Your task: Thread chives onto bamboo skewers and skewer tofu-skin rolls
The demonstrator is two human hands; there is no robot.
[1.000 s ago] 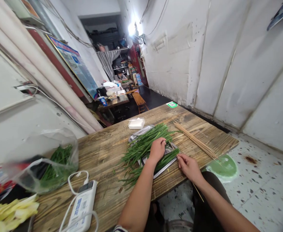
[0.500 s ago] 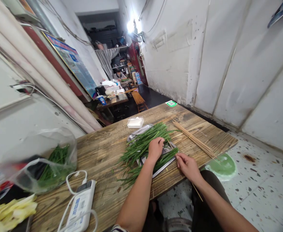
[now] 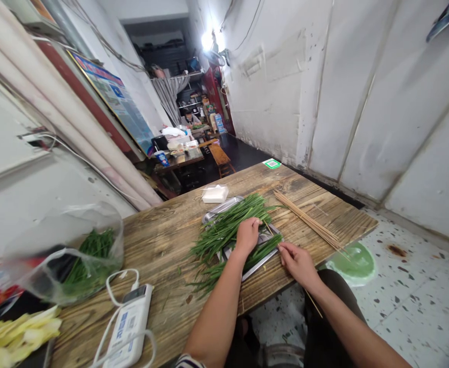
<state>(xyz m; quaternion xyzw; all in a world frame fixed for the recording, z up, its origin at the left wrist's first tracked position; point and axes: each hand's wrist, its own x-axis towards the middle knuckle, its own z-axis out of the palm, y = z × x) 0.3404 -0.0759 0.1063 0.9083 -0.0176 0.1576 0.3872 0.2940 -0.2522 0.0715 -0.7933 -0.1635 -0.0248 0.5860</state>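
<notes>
A long heap of green garlic chives [image 3: 232,223] lies across a metal tray [image 3: 261,267]. A separate, smaller bunch of chives [image 3: 265,249] rests along the tray's near side. My left hand [image 3: 248,235] is closed above the tray, between heap and bunch; what its curled fingers hold is hidden. Beside its fingertips a thin bamboo stick [image 3: 268,228] slants down toward the small bunch. My right hand [image 3: 296,261] pinches a bamboo skewer [image 3: 313,303] at the right end of that bunch, and the skewer's long end sticks out below the wrist.
Loose bamboo skewers [image 3: 307,220] lie right of the tray. Behind it stands a white box [image 3: 215,193]. To the left are a white power strip [image 3: 130,324] with cables, a plastic bag [image 3: 111,250] of greens and yellow leaves [image 3: 17,337]. A green stool [image 3: 353,266] stands beyond the table edge.
Almost nothing differs. Both hands keep nearly the same places and grips, with only slight finger shifts at the small bunch; the view has drifted very slightly.
</notes>
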